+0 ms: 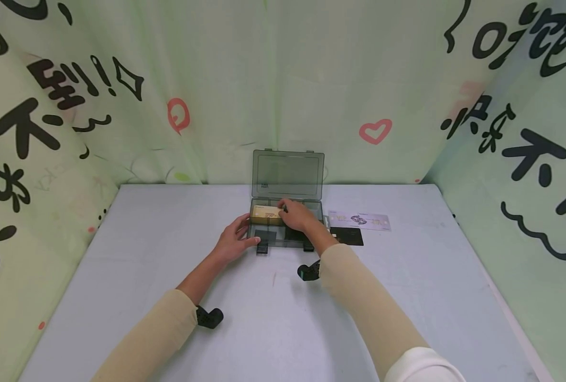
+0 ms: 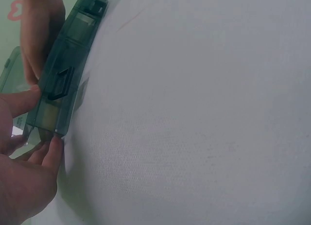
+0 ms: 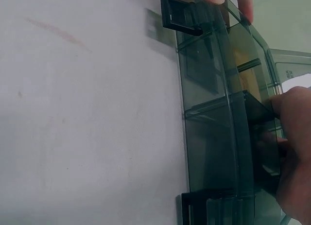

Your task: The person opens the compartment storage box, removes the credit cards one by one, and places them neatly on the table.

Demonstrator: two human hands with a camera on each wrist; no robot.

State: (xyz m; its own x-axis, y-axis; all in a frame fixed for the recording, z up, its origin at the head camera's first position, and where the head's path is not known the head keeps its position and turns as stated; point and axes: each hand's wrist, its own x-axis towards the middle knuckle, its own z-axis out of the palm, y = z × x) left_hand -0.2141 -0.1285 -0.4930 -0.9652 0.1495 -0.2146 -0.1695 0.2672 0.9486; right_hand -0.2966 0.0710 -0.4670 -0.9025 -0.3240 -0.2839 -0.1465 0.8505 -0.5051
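A translucent grey plastic compartment case [image 1: 271, 243] stands at the table's far side, its lid [image 1: 288, 172] raised at the back. My left hand [image 1: 232, 241] grips its left end; in the left wrist view the thumb [image 2: 22, 102] lies on the upper edge, with fingers lower down at the corner. In the back left compartment lies a gold-coloured card or note [image 1: 265, 212]. My right hand [image 1: 298, 215] reaches into the case, fingertips at the gold piece's right edge; I cannot tell whether they pinch it. Dark pieces show in the front compartments.
Right of the case lie a pale purple printed note [image 1: 371, 221] and a black card [image 1: 352, 236]. Two black latches [image 1: 262, 248] jut from the case's front. A printed curtain [image 1: 273, 79] hangs behind and beside the white table [image 1: 407, 297].
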